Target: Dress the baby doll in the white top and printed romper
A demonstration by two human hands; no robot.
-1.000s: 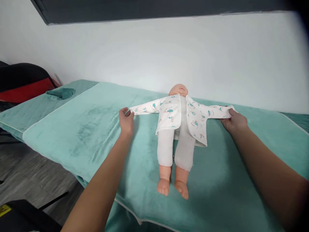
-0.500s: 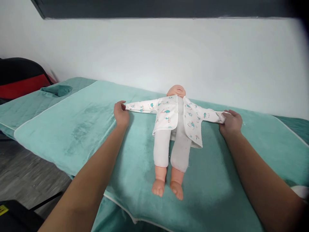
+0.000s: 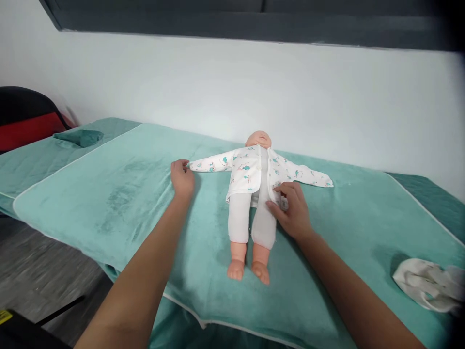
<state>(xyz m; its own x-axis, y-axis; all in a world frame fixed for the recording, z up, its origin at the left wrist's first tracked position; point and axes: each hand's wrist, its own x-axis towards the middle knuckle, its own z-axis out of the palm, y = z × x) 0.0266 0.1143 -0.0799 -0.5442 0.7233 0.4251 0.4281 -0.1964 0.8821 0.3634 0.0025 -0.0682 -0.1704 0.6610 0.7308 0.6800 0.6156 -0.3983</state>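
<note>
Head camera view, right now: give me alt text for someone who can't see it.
A doll lies face-up on a teal cover, its white printed jacket open, sleeves spread. A person's left hand is at one cuff; the right hand is at the jacket's lower front. A crumpled white cloth lies far right.

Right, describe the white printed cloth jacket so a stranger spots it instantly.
Against the white wall, find the pale green plush cover, then the pink-headed doll lying face up on it. The white cloth jacket is on the doll's upper body, open in front, sleeves spread wide. Teal prints set it apart from the plain white cloth on the doll's legs.
</note>
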